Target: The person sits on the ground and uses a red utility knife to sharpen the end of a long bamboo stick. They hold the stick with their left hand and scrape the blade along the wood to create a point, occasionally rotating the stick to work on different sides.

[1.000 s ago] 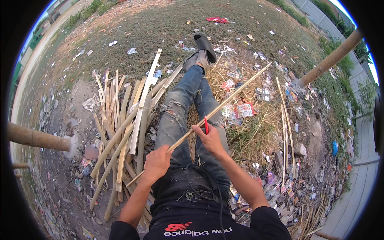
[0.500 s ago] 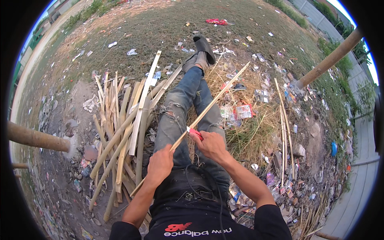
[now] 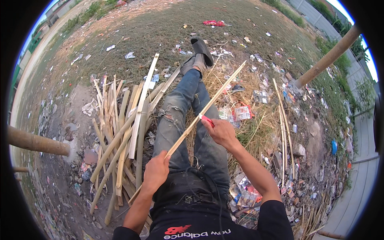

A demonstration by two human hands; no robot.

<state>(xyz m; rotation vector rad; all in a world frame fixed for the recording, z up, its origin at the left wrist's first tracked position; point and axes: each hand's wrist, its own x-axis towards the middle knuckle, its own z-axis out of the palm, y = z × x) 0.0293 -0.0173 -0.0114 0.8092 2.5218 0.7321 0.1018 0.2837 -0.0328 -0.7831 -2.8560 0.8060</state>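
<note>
A long, pale bamboo strip (image 3: pixel 220 93) lies slantwise above my outstretched legs (image 3: pixel 174 120), its far tip up to the right. My left hand (image 3: pixel 156 171) is closed around its lower part, and the near end runs back beneath my left forearm. Further up the strip, my right hand (image 3: pixel 222 134) grips a red-handled knife (image 3: pixel 207 120). The knife's short light blade touches or nearly touches the strip's edge; the exact contact is too small to tell.
A heap of split bamboo pieces (image 3: pixel 116 140) lies on the left beside my leg. Thin strips (image 3: pixel 283 128) rest on the ground at right. Thick poles stand on the left (image 3: pixel 38 141) and right (image 3: pixel 328 58). Litter and dry grass (image 3: pixel 256 132) surround my legs.
My right hand has slid the knife up and to the right along the bamboo strip, away from my left hand. The left hand keeps its grip and has shifted slightly down and left.
</note>
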